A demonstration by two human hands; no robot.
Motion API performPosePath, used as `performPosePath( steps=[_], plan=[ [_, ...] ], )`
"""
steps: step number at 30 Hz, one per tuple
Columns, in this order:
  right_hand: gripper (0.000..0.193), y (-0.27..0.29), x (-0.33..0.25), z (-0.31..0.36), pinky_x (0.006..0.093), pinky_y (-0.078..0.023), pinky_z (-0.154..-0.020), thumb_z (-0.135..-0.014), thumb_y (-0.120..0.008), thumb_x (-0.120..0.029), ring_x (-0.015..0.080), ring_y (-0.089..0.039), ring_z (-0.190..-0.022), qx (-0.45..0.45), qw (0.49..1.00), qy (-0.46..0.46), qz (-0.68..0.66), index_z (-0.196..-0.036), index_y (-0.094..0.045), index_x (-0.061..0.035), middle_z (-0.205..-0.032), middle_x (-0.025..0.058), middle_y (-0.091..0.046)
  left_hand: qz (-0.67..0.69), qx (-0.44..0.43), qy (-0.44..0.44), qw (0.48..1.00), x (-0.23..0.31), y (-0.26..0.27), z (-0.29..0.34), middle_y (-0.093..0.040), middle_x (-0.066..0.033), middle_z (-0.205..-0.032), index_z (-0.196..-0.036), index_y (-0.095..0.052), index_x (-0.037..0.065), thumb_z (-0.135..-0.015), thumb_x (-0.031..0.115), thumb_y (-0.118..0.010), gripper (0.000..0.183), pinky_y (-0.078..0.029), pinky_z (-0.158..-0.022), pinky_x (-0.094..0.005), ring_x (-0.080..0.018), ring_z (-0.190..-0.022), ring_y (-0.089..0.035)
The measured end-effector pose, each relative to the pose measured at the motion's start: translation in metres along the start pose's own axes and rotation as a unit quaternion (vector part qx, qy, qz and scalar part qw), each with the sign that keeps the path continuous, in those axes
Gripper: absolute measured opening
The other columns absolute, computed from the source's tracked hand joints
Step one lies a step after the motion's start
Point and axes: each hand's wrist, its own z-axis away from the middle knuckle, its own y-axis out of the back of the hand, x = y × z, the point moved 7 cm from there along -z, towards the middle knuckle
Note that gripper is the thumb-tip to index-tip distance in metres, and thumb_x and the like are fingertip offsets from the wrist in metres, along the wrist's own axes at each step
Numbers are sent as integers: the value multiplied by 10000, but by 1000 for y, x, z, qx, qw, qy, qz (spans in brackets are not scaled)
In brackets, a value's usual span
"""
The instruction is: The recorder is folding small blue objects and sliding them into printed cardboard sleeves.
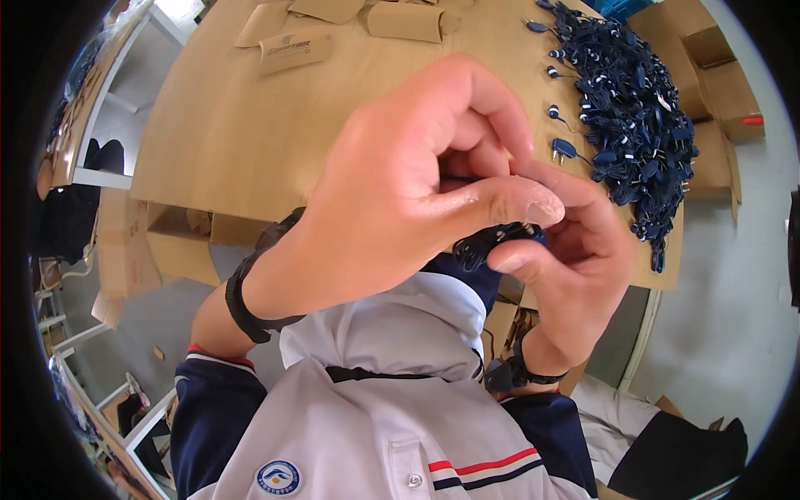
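A bundle of dark earphones point(481, 247) with a coiled cord is held up in front of my chest, near the table's front edge. My right hand point(579, 242) grips it, thumb below and fingers curled behind. My left hand point(417, 171) reaches over from the left, closed, its thumb and fingertips meeting the right fingers at the top of the bundle. A bit of dark cord shows inside the left hand's curl. The fingers hide much of the bundle and its plug end.
A large heap of dark blue earphones point(637, 108) covers the right of the wooden table point(225, 142). Several flat brown card sleeves point(406, 22) lie at the back. Open cardboard boxes point(179, 242) stand below the left edge, with other cartons point(708, 75) at far right.
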Motion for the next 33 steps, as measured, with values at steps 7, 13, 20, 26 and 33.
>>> performPosePath(
  steps=[7,13,20,26,33],
  plan=[
    [290,18,-18,-20,238,-491,-763,-736,-749,90,148,-602,-835,66,973,206,78,-985,-611,31,-920,87,-614,-173,-122,116,970,-13,6,15,-603,-13,-690,-1061,-519,22,-941,227,-628,262,-450,-620,-247,-105,-638,-574],
    [194,-5,-40,-37,311,-531,-851,-824,-686,73,267,-671,-963,-8,940,282,194,-1001,-608,89,-1032,250,-670,-318,-57,39,946,-15,74,12,-619,-153,-1103,-1259,-470,36,-959,158,-502,326,-458,-915,-353,-266,-1093,-598],
    [261,-6,-86,-46,261,-563,-807,-836,-677,95,203,-680,-869,123,813,394,411,-1072,-586,160,-1026,209,-678,-647,13,-132,751,-53,161,-20,-605,-132,-926,-1188,-521,1,-848,47,-574,347,-476,-757,-398,-343,-840,-589],
    [244,-3,-111,-53,321,-588,-799,-840,-668,102,274,-690,-848,75,800,435,407,-1036,-557,196,-969,278,-659,-303,29,18,952,-19,116,-3,-648,-78,-1036,-1136,-570,8,-854,30,-559,283,-471,-844,-321,-189,-916,-612],
    [223,10,-155,-40,453,-608,-748,-873,-639,69,388,-697,-774,70,725,617,298,-1048,-574,192,-854,353,-646,16,-56,121,991,3,5,20,-601,-19,-856,-1059,-576,16,-845,75,-623,227,-456,-758,-266,-97,-802,-554]
  ],
)
